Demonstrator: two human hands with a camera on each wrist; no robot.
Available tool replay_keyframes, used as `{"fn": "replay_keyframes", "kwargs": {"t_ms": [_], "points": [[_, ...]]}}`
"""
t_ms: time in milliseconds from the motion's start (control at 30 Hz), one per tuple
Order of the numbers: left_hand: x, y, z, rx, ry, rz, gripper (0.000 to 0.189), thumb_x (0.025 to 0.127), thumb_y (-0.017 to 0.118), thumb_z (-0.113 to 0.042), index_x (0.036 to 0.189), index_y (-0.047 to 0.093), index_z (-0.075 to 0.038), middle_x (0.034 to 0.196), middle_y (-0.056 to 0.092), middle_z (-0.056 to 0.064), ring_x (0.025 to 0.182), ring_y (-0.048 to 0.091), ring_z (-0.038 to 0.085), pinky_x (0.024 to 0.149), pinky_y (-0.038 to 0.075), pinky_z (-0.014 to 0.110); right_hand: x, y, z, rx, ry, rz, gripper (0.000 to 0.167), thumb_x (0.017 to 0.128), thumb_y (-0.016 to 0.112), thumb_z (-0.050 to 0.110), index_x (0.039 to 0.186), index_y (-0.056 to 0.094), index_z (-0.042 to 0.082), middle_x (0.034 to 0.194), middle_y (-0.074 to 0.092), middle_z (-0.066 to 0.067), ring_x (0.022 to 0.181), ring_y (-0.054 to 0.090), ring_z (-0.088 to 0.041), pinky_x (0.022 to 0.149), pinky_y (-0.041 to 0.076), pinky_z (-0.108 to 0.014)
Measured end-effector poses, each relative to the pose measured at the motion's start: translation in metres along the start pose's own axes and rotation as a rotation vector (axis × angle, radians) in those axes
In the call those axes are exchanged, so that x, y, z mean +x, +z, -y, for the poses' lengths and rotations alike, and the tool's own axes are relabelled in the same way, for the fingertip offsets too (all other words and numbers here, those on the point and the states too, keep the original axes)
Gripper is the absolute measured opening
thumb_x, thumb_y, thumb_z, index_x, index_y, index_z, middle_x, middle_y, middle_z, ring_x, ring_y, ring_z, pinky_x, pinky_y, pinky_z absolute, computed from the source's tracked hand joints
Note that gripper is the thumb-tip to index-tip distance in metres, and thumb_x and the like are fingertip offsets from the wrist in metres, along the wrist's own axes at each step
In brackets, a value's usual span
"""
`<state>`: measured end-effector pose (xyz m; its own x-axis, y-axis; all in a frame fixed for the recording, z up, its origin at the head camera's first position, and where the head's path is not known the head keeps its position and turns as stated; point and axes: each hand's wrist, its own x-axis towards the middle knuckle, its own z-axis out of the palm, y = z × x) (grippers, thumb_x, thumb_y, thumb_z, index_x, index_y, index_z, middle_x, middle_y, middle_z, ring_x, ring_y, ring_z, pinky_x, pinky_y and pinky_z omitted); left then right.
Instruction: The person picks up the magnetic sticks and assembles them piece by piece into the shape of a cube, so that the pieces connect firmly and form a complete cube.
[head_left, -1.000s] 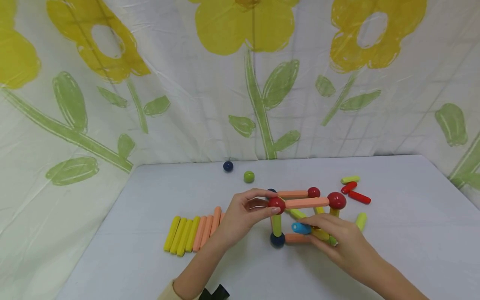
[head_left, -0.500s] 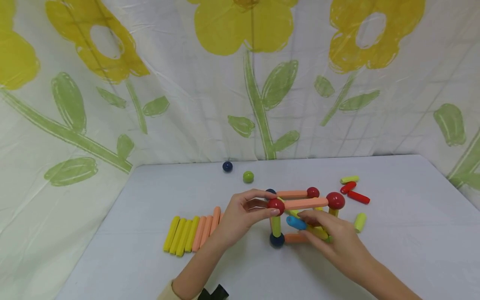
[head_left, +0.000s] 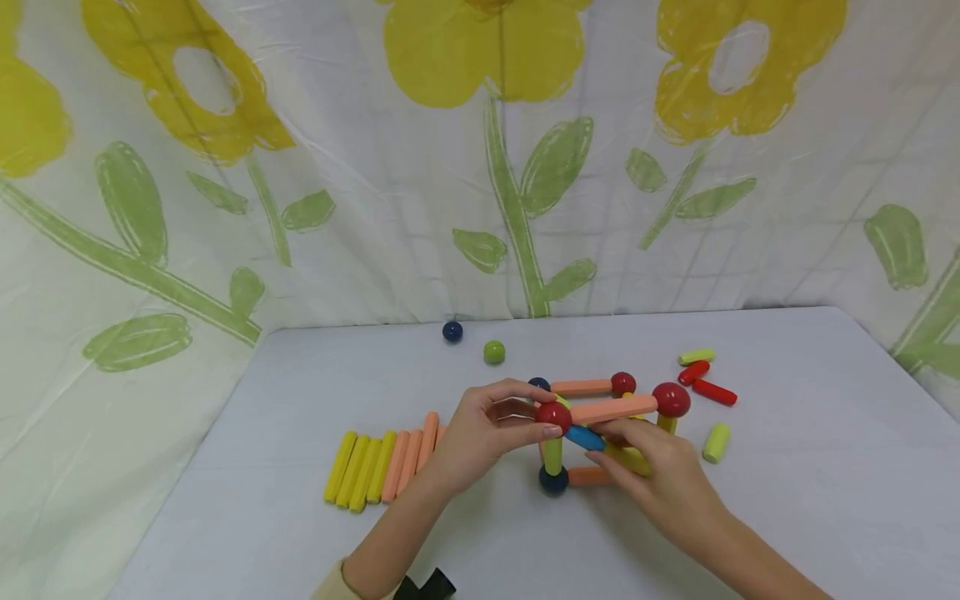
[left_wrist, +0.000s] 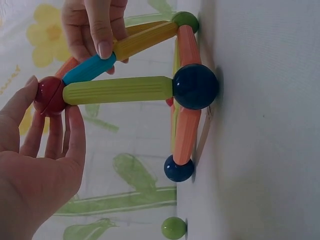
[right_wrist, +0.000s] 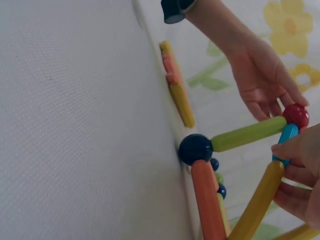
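Note:
A frame of coloured sticks and balls stands on the table in the head view. My left hand holds the glossy red ball at its upper near-left corner, between thumb and fingers. Below that ball, an upright light green stick runs down to a dark blue ball. My right hand pinches a short blue stick, whose tip is right at the red ball. In line with it, a yellow stick slants down to a green ball. The right fingers partly cover where blue and yellow meet.
Yellow sticks and salmon sticks lie in a row on the left. A dark blue ball and a green ball sit behind. Red sticks and light green pieces lie at the right.
My right hand has moved the blue stick up and left until its tip reaches the red ball. My left hand keeps its hold on the ball, nearly still.

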<state>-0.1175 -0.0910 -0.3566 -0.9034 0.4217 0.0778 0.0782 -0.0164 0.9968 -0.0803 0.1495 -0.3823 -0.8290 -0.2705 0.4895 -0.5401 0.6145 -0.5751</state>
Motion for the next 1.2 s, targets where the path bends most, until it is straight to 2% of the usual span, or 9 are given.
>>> {"fn": "replay_keyframes", "kwargs": {"t_ms": [233,367,567,767,867,967,1200], "points": [[0.0,0.0,0.0,0.023,0.013,-0.004,0.033,0.094,0.079,-0.004,0.126,0.072,0.001,0.12,0.071,0.011,0.105,0.072,0.022,0.09,0.062,0.031,0.001,0.001,0.0,-0.01,-0.032,-0.032,0.039,0.076,0.092,-0.002,0.109,0.076,0.011,0.1,0.079,0.005,0.09,0.076,-0.016,0.077,0.065,-0.035],[0.0,0.0,0.0,0.018,0.02,-0.01,0.033,0.094,0.078,-0.002,0.126,0.071,0.002,0.12,0.071,0.012,0.105,0.072,0.021,0.091,0.062,0.03,0.001,-0.007,0.0,-0.029,-0.043,-0.058,0.04,0.074,0.093,0.0,0.109,0.078,0.011,0.101,0.079,0.004,0.088,0.076,-0.016,0.075,0.064,-0.027],[0.0,0.001,0.0,-0.014,0.016,-0.01,0.033,0.094,0.078,-0.003,0.126,0.071,0.003,0.119,0.071,0.011,0.104,0.072,0.022,0.092,0.062,0.031,0.004,-0.033,0.002,0.0,-0.028,-0.1,0.036,0.072,0.092,-0.006,0.102,0.08,0.011,0.09,0.078,0.005,0.077,0.07,-0.003,0.071,0.055,-0.009],[0.0,0.002,0.0,-0.026,0.01,-0.006,0.034,0.094,0.078,-0.003,0.127,0.069,0.006,0.119,0.071,0.009,0.103,0.072,0.021,0.091,0.062,0.03,0.011,-0.061,-0.008,0.039,-0.086,-0.209,0.042,0.068,0.089,-0.015,0.102,0.08,0.009,0.088,0.076,0.006,0.075,0.063,0.004,0.072,0.052,-0.007],[0.0,0.002,-0.001,-0.022,0.016,-0.004,0.034,0.094,0.078,-0.002,0.127,0.069,0.006,0.12,0.071,0.009,0.104,0.071,0.021,0.091,0.062,0.03,0.014,-0.068,-0.017,0.097,-0.062,-0.232,0.042,0.071,0.087,-0.017,0.105,0.08,0.007,0.095,0.074,0.008,0.081,0.06,0.0,0.077,0.05,-0.006],[0.0,0.002,-0.001,-0.02,0.019,-0.002,0.035,0.095,0.078,-0.002,0.127,0.068,0.007,0.12,0.071,0.01,0.105,0.071,0.021,0.092,0.061,0.03,0.015,-0.072,-0.025,0.152,-0.014,-0.187,0.043,0.075,0.084,-0.018,0.111,0.078,0.005,0.104,0.071,0.01,0.09,0.06,-0.002,0.082,0.051,-0.007],[0.0,0.003,-0.002,-0.007,0.002,-0.01,0.034,0.094,0.078,-0.001,0.127,0.07,0.003,0.121,0.071,0.01,0.105,0.071,0.021,0.093,0.061,0.03,0.015,-0.077,-0.044,0.283,0.035,0.047,0.051,0.089,0.075,-0.014,0.136,0.066,0.002,0.124,0.07,0.011,0.104,0.069,-0.001,0.089,0.054,-0.011]]}}
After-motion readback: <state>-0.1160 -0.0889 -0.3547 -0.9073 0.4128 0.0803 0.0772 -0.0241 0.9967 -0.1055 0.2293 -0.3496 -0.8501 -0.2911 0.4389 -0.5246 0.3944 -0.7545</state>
